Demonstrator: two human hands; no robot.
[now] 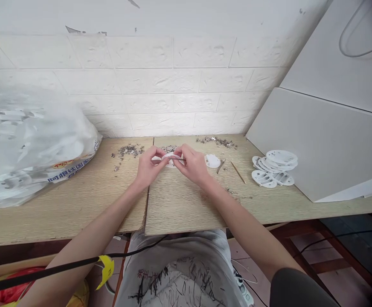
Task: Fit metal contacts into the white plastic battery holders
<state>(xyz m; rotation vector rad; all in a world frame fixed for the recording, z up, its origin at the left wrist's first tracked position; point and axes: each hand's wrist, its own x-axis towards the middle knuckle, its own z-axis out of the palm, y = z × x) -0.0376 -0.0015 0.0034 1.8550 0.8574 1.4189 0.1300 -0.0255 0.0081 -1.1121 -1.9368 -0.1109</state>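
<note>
In the middle of the table, my left hand pinches the edge of a round white plastic disc. Opposite it, my right hand is closed around a thin dark rod-like tool, whose tip lies against or just over the disc; its exact kind does not show. The fingers of both hands almost meet and cover much of the disc. Behind them is a heap of small metal parts. Another white disc lies flat just right of my right hand, beside small tweezers.
A wooden stick lies near a pile of white discs at the right. More small metal parts are scattered left and at the back right. A bulging plastic bag occupies the left side; a pale panel leans at the right.
</note>
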